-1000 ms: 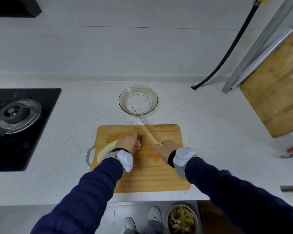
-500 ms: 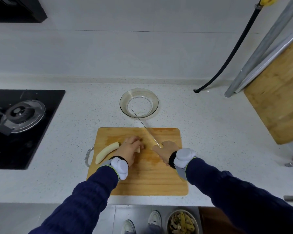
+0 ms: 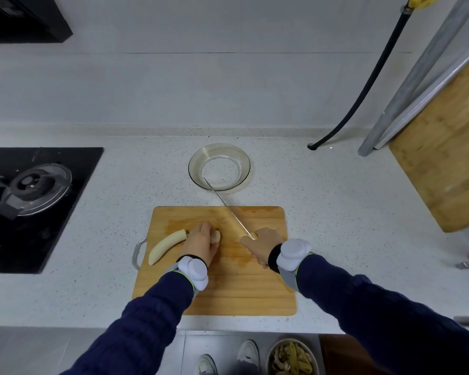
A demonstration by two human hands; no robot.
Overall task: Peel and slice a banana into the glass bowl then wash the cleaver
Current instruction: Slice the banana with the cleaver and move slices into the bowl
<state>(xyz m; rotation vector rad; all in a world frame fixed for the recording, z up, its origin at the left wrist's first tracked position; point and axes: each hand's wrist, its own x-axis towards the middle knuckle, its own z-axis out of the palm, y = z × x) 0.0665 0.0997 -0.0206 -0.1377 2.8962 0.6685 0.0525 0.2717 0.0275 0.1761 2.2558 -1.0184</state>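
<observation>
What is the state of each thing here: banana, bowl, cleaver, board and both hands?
banana: peeled, lying on the cutting board.
glass bowl: upright, empty.
cleaver: held, tip pointing toward the glass bowl.
cutting board: flat on the counter.
left hand: holds the banana's end.
right hand: grips the cleaver's handle.

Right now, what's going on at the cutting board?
A person is partway through slicing a peeled banana on the wooden cutting board. The left hand holds the banana at its cut end, with a few slices by the fingertips. The right hand grips the cleaver, whose blade is seen edge-on and points toward the glass bowl behind the board. No slices show in the bowl yet.
</observation>
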